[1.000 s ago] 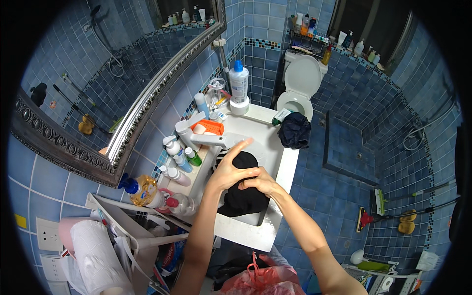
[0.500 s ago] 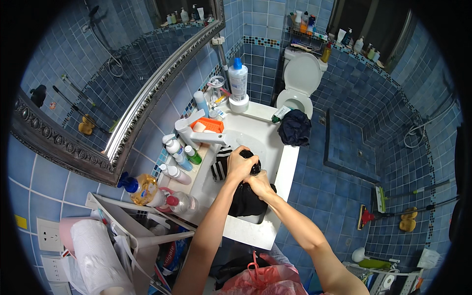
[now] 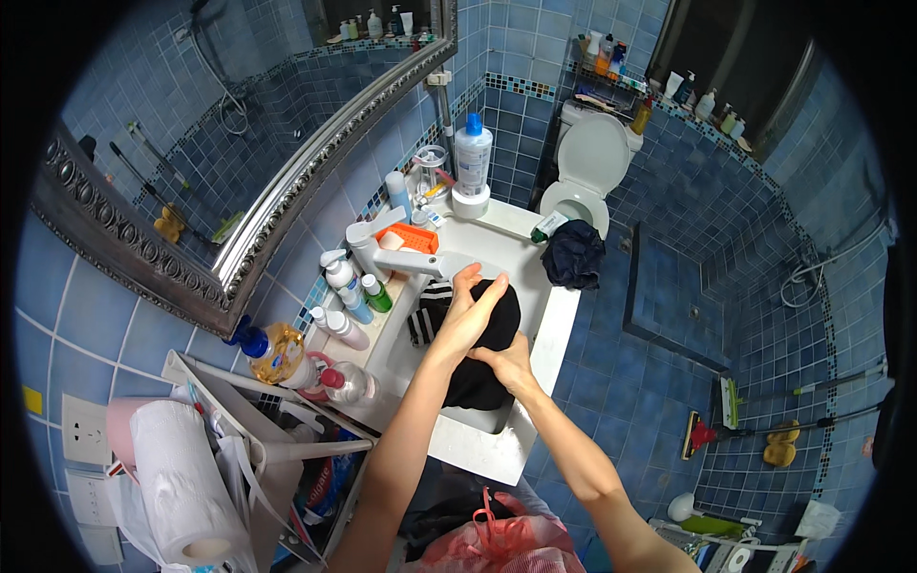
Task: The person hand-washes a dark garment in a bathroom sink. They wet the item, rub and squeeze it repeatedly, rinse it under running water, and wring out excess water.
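Observation:
A black garment [image 3: 500,320] with white stripes at its left side lies bunched in the white sink [image 3: 549,325]. My left hand [image 3: 467,313] holds its upper part, thumb lying across the top and fingers along the far edge. Lower and to the right, my right hand [image 3: 508,365] grips the same cloth, thumb pointing left over it. The fingertips of the right hand are hidden by the cloth. Just beyond my left hand, the white faucet [image 3: 406,260] reaches over the basin.
Pump bottles [image 3: 339,272] and an orange soap dish [image 3: 411,237] line the sink's left side. A large white bottle [image 3: 473,162] stands at the back corner. Dark blue cloth [image 3: 573,254] hangs over the right rim. A paper roll [image 3: 181,487] is at lower left, the toilet [image 3: 578,177] beyond.
The cloth between my hands has gone from a tight, gathered bunch to a broader, smoother lump. My left hand's fingers have loosened and stretched out, and my hands are slightly farther apart.

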A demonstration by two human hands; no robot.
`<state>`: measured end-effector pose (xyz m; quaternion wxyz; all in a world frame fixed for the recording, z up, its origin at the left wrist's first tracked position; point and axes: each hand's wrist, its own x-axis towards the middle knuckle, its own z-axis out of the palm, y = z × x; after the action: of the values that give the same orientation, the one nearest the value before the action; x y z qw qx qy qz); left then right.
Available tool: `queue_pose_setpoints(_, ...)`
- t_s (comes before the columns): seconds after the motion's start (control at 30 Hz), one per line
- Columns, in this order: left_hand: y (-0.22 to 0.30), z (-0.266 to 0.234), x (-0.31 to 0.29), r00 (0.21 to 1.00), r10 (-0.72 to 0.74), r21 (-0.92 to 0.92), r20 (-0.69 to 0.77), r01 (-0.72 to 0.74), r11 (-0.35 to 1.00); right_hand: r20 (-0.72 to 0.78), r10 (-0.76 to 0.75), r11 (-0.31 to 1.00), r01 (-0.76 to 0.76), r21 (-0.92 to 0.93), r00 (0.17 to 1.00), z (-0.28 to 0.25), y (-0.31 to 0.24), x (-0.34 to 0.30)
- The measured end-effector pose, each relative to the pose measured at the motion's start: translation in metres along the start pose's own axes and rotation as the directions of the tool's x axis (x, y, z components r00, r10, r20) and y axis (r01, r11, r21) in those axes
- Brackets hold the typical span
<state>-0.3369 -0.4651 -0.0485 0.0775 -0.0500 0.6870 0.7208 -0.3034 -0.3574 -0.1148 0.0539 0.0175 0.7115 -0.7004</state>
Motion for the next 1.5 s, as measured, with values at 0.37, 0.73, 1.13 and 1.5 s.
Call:
queue_pose_setpoints(0.37,-0.025,-0.01,-0.04,0.868,0.494,0.275,0.037,-0.485,0.831,0.105,-0.21,0.927,0.163,0.337,0.972,-0.003,-0.14,-0.007)
queue_pose_setpoints(0.73,0.007,-0.003,-0.016,0.937,0.349,-0.102,0.021,-0.345,0.933,0.104,-0.188,0.946,0.152,0.287,0.977,0.007,-0.158,0.04)
queue_pose_setpoints(1.13,-0.054,-0.005,-0.014,0.958,0.286,0.161,0.004,-0.283,0.946,0.12,0.316,0.647,-0.306,0.699,0.941,-0.002,-0.076,0.066)
queue_pose_setpoints(1.5,-0.135,-0.014,-0.025,0.949,0.311,0.243,-0.058,-0.288,0.926,0.169,0.245,0.448,-0.266,0.854,0.955,-0.014,-0.111,0.013)
